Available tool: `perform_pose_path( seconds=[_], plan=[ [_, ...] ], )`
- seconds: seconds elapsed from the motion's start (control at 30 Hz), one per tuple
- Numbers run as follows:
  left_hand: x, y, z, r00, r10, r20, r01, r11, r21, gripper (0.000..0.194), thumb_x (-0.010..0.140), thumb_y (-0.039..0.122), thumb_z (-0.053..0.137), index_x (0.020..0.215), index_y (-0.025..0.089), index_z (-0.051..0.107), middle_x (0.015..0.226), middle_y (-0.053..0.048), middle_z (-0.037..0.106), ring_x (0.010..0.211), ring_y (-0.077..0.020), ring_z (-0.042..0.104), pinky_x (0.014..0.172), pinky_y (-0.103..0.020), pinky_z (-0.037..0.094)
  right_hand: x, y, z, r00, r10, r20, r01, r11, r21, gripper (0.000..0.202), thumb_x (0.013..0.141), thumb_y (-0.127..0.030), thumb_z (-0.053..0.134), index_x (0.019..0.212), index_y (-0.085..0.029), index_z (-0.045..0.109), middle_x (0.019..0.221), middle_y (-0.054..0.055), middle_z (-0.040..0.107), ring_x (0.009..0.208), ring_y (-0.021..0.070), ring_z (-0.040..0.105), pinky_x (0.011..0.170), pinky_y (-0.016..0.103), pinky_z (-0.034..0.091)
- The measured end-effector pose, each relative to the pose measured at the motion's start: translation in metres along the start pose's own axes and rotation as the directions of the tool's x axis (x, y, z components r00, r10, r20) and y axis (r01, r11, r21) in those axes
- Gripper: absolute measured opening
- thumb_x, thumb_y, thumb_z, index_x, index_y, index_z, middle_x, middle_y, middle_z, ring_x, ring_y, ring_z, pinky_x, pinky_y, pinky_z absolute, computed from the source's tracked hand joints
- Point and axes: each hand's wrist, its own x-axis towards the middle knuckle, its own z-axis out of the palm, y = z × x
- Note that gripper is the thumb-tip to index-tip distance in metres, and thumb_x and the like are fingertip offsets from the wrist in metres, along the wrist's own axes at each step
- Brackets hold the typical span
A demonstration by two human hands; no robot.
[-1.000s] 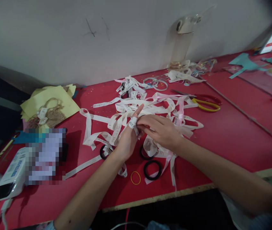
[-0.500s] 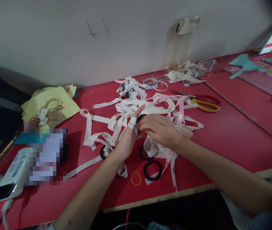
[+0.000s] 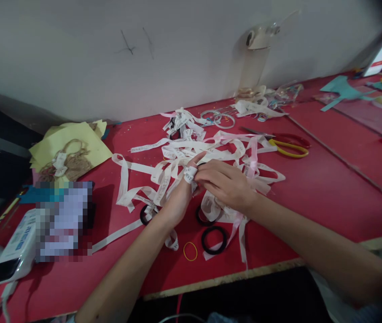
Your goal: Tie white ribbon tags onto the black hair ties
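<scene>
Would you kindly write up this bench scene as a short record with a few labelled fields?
Surface: red table
Left hand: raised, a finger extended with a loop of printed white ribbon wound round it
Right hand: fingertips at that loop
Under the hands: pile of loose ribbons
Near edge: black hair ties, yellow rubber band
Right of pile: scissors
Left: yellow paper

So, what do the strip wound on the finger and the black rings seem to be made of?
The strip looks like woven satin ribbon: pale, slightly glossy, printed with dark letters, and it curls limply. The black rings look like matte fabric-covered elastic bands, though plain rubber is possible.
</scene>
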Motion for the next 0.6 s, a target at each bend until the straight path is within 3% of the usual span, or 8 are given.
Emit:
perform_pose_path(
  seconds=[0.33,0.47,0.6],
  plan=[
    [0.0022,-0.0017,-0.0022,0.999,0.024,-0.044,-0.023,1.0,0.016,0.036,0.089,0.036,0.051,0.123,0.027,0.058,0.11,-0.004,0.065,0.104,-0.0183,0.058,0.086,-0.028,0.045,0.0028,-0.0028,0.0035,0.989,0.148,0.014,-0.148,0.988,0.049,0.014,0.083,-0.009,0.054,0.08,-0.022,0.051,0.081,0.001,0.059,0.08,0.0166,0.057,0.071,0.03,0.048],
    [0.0041,-0.0055,-0.0022,0.997,0.061,-0.041,-0.061,0.998,-0.009,0.033,0.09,0.037,0.048,0.117,0.024,0.063,0.106,-0.004,0.067,0.105,-0.0173,0.058,0.087,-0.027,0.043,0.0043,-0.0023,0.0032,0.993,0.111,0.043,-0.115,0.988,0.099,0.014,0.08,-0.008,0.054,0.077,-0.021,0.049,0.081,0.002,0.058,0.083,0.0165,0.056,0.073,0.03,0.047],
    [0.0048,-0.0059,-0.0012,1.0,-0.001,-0.014,0.0,0.994,-0.111,0.041,0.091,0.045,0.045,0.117,0.019,0.063,0.109,-0.007,0.067,0.105,-0.0185,0.058,0.086,-0.028,0.045,0.0043,0.0011,0.0004,0.998,0.011,0.064,-0.016,0.997,0.069,0.015,0.083,-0.009,0.052,0.074,-0.021,0.047,0.081,0.002,0.061,0.082,0.016,0.057,0.075,0.031,0.047]
  ],
)
